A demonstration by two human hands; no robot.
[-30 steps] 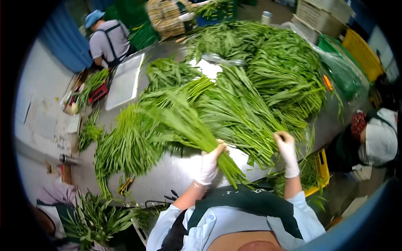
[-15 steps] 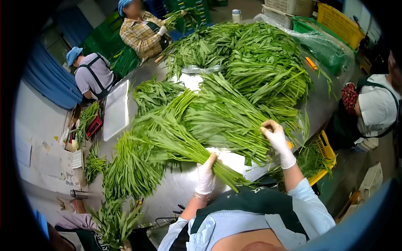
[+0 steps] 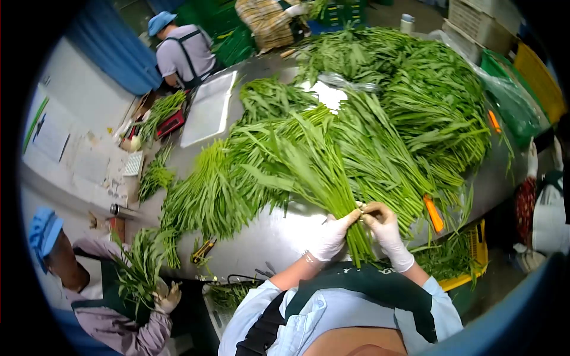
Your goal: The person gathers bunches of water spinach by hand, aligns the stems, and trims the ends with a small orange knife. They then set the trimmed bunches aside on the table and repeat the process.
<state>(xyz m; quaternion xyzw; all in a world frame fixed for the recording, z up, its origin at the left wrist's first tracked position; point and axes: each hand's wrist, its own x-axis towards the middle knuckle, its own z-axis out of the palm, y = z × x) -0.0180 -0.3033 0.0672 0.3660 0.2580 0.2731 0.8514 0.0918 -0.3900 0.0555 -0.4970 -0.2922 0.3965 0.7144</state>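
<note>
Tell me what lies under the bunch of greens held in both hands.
Under the bunch the metal table shows near its stems; further up, its leaves hide what lies below.

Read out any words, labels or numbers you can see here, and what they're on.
Pale lettering on the apron bib: too blurred to read.
Sheets on the wall: print too small to read.
Bunch of greens in the left hand and right hand: no label.
</note>
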